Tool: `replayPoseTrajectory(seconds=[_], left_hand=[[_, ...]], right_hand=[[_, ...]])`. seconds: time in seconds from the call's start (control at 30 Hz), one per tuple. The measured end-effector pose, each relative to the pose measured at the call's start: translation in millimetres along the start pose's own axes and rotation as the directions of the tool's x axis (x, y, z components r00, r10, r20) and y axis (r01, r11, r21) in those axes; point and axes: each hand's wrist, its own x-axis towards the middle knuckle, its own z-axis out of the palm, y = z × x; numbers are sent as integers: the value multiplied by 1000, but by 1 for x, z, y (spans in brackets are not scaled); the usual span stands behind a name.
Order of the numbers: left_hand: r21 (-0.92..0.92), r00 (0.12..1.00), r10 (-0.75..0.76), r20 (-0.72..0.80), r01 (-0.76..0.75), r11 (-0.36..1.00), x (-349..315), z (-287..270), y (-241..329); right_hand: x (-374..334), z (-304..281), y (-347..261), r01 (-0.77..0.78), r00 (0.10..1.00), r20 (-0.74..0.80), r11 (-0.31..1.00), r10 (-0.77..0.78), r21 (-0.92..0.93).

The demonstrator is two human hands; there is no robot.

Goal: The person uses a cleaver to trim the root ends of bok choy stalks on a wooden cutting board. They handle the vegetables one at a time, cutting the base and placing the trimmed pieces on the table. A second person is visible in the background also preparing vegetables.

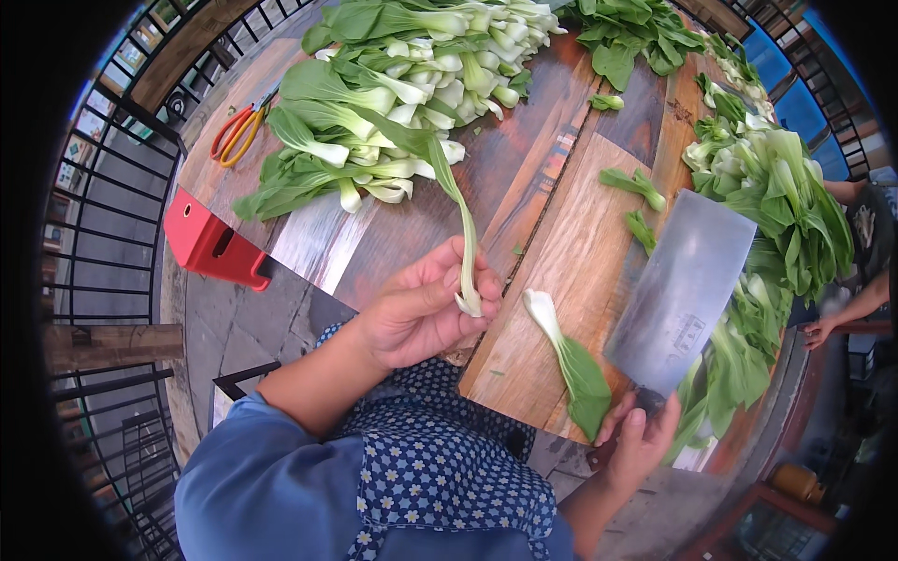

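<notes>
My left hand (432,304) pinches a single bok choy leaf (451,187) by its pale stem end, with the green blade pointing up and away. By its dark handle, my right hand (638,432) grips a cleaver (685,285), its wide blade held over the right side of the wooden cutting board (510,374). Between my hands, a loose bok choy leaf (566,360) lies on the board, white stem toward the far left. Farther up the board are a small bok choy piece (636,187) and a green leaf scrap (640,230) beside the blade.
A big heap of bok choy (393,103) covers the far left of the plank table (524,196). More bok choy (772,196) lines the right side. Scissors (241,131) with orange and yellow handles lie at left, near a red stool (210,243). Another person's hand (823,329) shows far right.
</notes>
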Motion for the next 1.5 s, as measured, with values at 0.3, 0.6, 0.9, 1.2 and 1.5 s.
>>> replayPoseTrajectory(seconds=[0.3,0.6,0.9,1.2,1.5], left_hand=[[45,989,-15,-146,22,999,-2,8,1],[66,1000,-12,-27,14,998,2,0,-2],[88,1000,0,-7,1,996,-1,-2,-5],[406,998,48,-36,-29,913,1,14,-6],[983,814,580,-1,-105,149,-7,59,66]], right_hand=[[1,0,-1,7,1000,27,1000,-7,9],[1,1,-4,-18,999,33,1000,17,19],[4,-3,-1,0,996,93,1000,-2,25],[0,-4,0,-47,999,20,998,46,41],[1,-3,1,-2,998,61,999,0,35]])
